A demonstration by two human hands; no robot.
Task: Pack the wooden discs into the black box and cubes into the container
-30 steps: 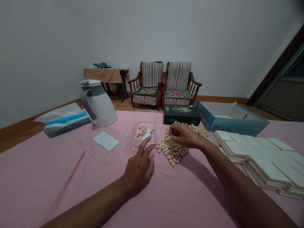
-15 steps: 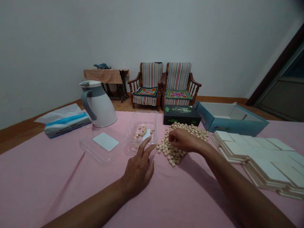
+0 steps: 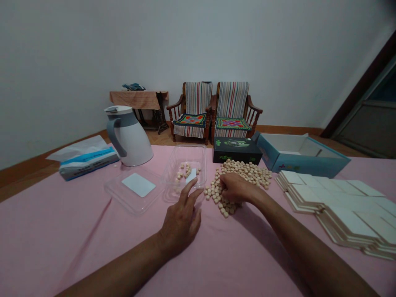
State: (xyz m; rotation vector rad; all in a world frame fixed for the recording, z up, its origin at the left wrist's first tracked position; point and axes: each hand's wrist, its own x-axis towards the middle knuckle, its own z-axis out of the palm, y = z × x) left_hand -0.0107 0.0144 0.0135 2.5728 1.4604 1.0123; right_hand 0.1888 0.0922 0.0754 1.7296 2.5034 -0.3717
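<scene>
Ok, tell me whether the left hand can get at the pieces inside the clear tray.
Probably yes: the left hand lies at the near rim of the clear tray, which is open on top, and nothing stands between it and the pieces inside.

Beyond the left hand [image 3: 181,222] stood two trays [image 3: 204,165] [image 3: 123,200], one jug [image 3: 131,138] and one pack [image 3: 88,161]. Beyond the right hand [image 3: 235,187] sat one black box [image 3: 236,150], one blue box [image 3: 306,165] and two chairs [image 3: 192,109] [image 3: 235,109]. Pellets [image 3: 250,171] under it were too many to count.

Right hand [image 3: 235,187] rests on pale pellets [image 3: 247,171] beside clear tray [image 3: 185,159].
</scene>
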